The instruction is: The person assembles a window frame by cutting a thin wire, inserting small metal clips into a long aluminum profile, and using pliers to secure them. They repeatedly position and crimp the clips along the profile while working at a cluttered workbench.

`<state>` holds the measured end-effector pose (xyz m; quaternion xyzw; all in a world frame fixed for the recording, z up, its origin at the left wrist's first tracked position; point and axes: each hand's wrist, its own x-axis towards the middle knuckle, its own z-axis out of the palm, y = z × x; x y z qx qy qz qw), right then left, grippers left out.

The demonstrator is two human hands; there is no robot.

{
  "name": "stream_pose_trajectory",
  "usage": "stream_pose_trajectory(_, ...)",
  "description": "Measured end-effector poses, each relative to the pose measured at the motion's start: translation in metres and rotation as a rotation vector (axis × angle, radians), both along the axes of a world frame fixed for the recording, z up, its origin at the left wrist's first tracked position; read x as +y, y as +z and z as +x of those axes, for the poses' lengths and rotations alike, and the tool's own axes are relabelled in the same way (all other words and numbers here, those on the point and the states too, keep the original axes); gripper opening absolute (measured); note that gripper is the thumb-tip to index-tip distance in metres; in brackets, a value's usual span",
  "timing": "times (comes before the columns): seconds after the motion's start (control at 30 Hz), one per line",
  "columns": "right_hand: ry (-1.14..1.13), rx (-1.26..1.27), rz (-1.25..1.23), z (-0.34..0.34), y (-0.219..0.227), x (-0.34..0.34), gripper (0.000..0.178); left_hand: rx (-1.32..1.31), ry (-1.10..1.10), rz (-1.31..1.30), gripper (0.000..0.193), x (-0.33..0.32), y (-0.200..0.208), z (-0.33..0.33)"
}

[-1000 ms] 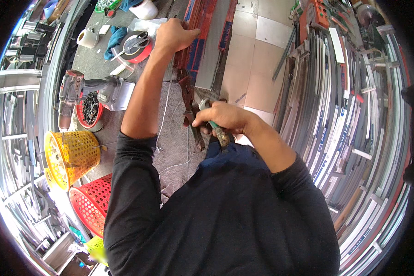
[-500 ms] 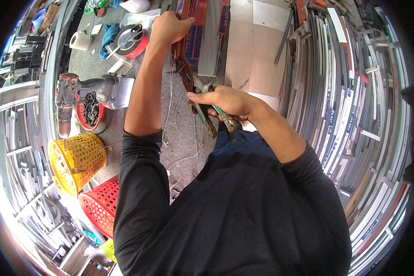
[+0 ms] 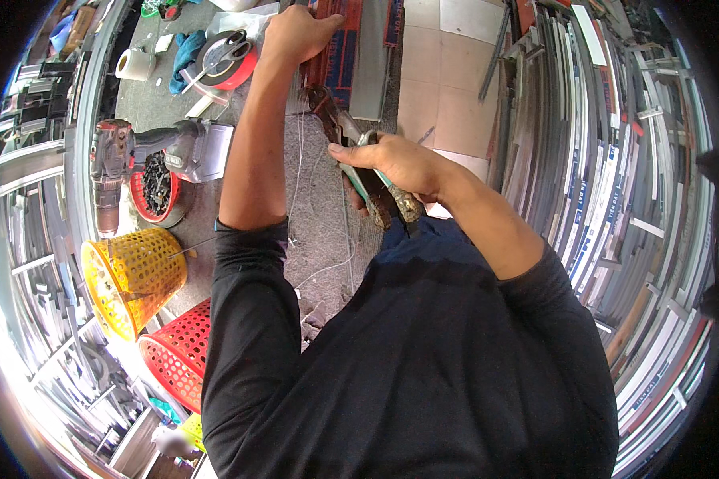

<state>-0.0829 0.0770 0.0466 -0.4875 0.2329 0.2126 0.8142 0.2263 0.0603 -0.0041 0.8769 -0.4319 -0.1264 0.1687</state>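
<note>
My right hand (image 3: pixel 399 164) is wrapped around a worn pair of pliers (image 3: pixel 355 148) with rusty jaws and green-sided, dirt-caked handles. The jaws point away from me, by the near end of several red-brown profiles (image 3: pixel 315 68) with blue-and-red film. My left hand (image 3: pixel 302 36) is closed at the left edge of these profiles, thumb stretched right; whatever its curled fingers hold is hidden. A grey flat bar (image 3: pixel 367 72) lies right of the profiles. Thin white cord (image 3: pixel 297 180) runs over the grey bench covering (image 3: pixel 315 207) below my hands.
At left are a cordless drill (image 3: pixel 148 152), a red-rimmed tub of screws (image 3: pixel 158 191), a yellow basket (image 3: pixel 136 271) and a red basket (image 3: pixel 180 351). Scissors (image 3: pixel 230 52) lie on a tape roll (image 3: pixel 236 76), beyond the drill. Long profiles (image 3: pixel 567 191) fill racks at right.
My right hand and the pliers have shifted slightly away from me, and the handles sit closer together. My left hand has moved slightly farther away too.
</note>
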Motion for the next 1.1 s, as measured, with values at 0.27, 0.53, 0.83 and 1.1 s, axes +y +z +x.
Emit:
stream_pose_trajectory(0.27, 0.032, 0.009, -0.009, -0.005, 0.01, -0.025, 0.057, -0.052, -0.033, 0.01, 0.08, -0.003, -0.011, 0.001)
stream_pose_trajectory(0.53, 0.181, -0.074, -0.074, -0.024, -0.01, -0.018, 0.064, 0.14, 0.023, -0.047, 0.076, 0.001, 0.011, -0.01)
stream_pose_trajectory(0.83, 0.138, -0.011, -0.323, -0.104, -0.013, -0.056, 0.052, 0.212, 0.139, -0.17, 0.068, 0.024, 0.022, -0.006)
stream_pose_trajectory(1.1, 0.057, -0.189, -1.046, -0.008, 0.036, -0.147, 0.046, 0.018, 0.29, -0.206, 0.05, 0.036, 0.006, -0.038)
